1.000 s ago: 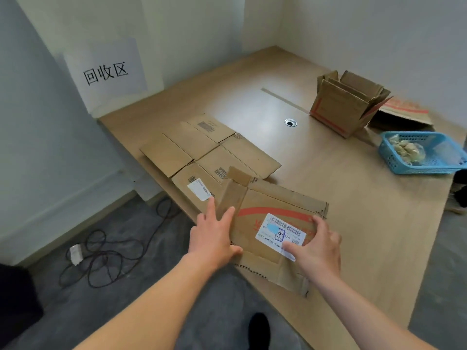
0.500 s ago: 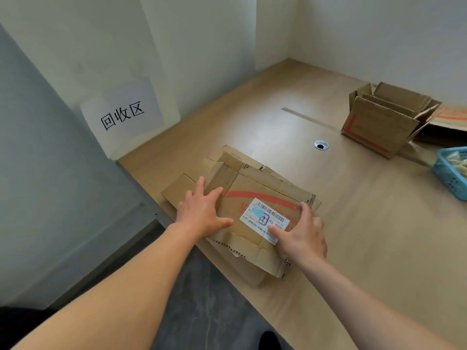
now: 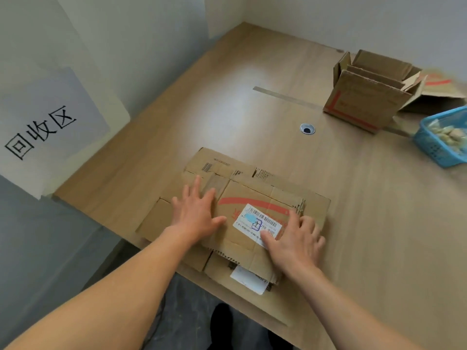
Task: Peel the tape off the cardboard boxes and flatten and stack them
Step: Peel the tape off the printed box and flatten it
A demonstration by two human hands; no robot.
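Note:
A flattened cardboard box with a red stripe and a white shipping label [image 3: 255,198] lies on top of another flattened box [image 3: 217,162] near the table's left front corner. My left hand [image 3: 195,213] presses flat on the top box's left part, fingers spread. My right hand [image 3: 294,238] presses on its right front part, thumb on the label. An open upright cardboard box [image 3: 366,97] stands at the back right, and another flattened piece [image 3: 439,89] lies behind it.
A blue plastic basket [image 3: 429,145] with small wrapped items sits at the right edge. A round cable hole [image 3: 307,128] is in the wooden table [image 3: 379,223]. A paper sign [image 3: 45,127] hangs on the left wall. The stack overhangs the table's front edge slightly.
Both hands slid the red-striped flattened box away from me and left, onto the other flattened box, which it now mostly covers. The camera has moved closer.

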